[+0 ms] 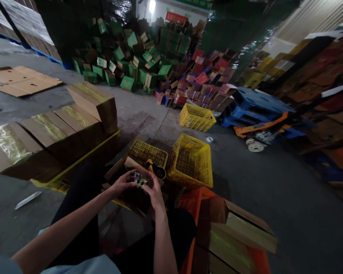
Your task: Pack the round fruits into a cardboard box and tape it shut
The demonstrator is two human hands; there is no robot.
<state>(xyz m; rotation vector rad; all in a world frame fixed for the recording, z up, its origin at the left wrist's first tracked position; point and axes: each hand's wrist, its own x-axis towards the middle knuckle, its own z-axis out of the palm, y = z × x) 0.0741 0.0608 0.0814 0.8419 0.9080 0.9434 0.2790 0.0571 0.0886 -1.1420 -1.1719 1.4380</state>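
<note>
Between my two hands is a small clear plastic packet [141, 178] with a few dark and pale green spots in it; its exact contents are too blurred to name. My left hand [125, 182] grips its left side with bent fingers, and my right hand [154, 191] closes on its right side. Directly below them stands an open cardboard box [113, 172], its flaps up and its inside dark. Just beyond the box, a tape dispenser [157, 170] rests on a low yellow crate [143, 148].
Taped cartons [50, 129] stand on a yellow crate to the left. Several more lie in an orange crate [198, 213] at the right. Two open yellow crates [192, 160] are ahead, near a pallet jack [263, 125]. Green and red boxes [148, 64] are heaped behind.
</note>
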